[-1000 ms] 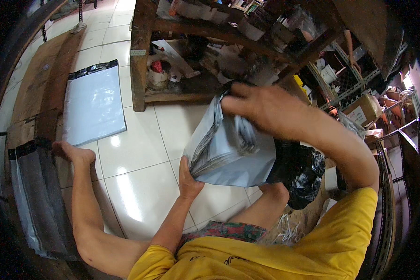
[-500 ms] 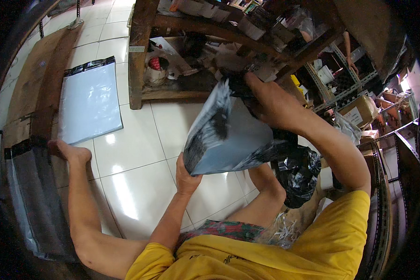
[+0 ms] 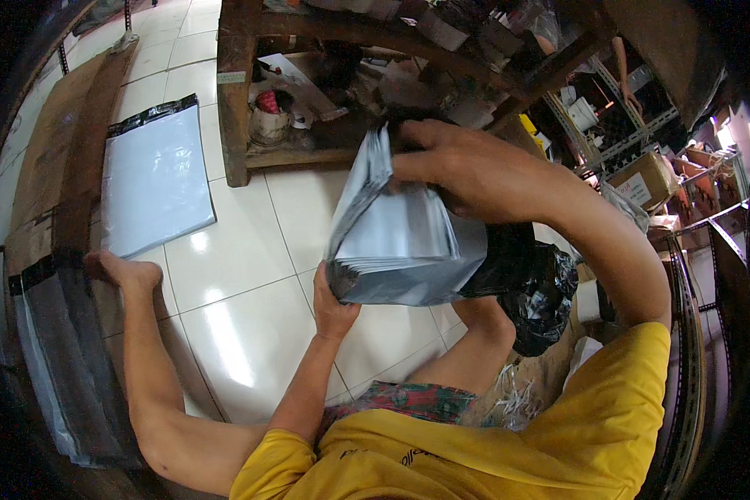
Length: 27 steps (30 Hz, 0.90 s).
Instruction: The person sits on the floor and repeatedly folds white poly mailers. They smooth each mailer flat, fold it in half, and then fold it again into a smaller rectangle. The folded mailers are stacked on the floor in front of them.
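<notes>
A thick bundle of plastic mailing bags (image 3: 404, 237), silvery-grey with black edges, is held up in front of me, its many layered edges fanned out. My left hand (image 3: 333, 310) is closed round its lower left corner. My right hand (image 3: 475, 171) is bent over the top, its fingers closed on the bags' upper edge. Part of the bundle is blurred. On the floor to the left lies a flat pile of white mailing bags (image 3: 158, 183) with a black strip along its far edge.
A dark pile of plastic bags (image 3: 71, 358) lies by my left foot, beside a long brown cardboard piece (image 3: 67, 142). A wooden bench (image 3: 233, 125) with cluttered shelves stands ahead. A crumpled black plastic bag (image 3: 550, 292) sits at right. Metal racks with boxes (image 3: 642, 183) stand beyond.
The bundle has tilted and its layers have spread, showing stacked sheet edges. My right hand has moved left along the top. My left hand stays at the lower corner.
</notes>
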Tool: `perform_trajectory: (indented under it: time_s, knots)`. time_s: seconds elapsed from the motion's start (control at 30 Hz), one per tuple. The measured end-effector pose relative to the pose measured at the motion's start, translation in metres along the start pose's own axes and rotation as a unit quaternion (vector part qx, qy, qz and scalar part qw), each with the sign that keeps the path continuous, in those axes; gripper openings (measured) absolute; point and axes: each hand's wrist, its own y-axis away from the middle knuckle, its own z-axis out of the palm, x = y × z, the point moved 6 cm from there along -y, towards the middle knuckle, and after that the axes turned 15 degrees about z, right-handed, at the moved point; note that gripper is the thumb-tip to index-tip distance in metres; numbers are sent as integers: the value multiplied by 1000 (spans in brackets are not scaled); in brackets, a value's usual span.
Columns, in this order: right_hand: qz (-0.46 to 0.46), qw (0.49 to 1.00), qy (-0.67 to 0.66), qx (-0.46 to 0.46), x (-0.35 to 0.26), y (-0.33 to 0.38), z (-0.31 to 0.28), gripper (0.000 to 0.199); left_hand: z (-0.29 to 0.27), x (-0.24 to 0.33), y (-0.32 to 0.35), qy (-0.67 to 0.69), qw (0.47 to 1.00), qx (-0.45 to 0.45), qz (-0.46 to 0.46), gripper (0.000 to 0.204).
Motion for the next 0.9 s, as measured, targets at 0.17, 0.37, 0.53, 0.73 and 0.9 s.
perform_trajectory:
  time_s: [0.17,0.37,0.53,0.73,0.9]
  knots:
    - [31,995,-9,89,25,-20,2,57,-1,11,-5,-34,998,1,50,102]
    - [221,971,-34,85,38,4,-1,50,-5,6,-7,-20,999,27,28,101]
    - [251,966,-6,69,52,9,10,48,-2,6,-2,-17,999,36,27,100]
    - [194,979,8,58,50,5,14,50,0,4,0,-17,999,28,17,101]
    - [159,987,-11,8,16,10,3,46,0,0,0,-2,1000,25,-5,98]
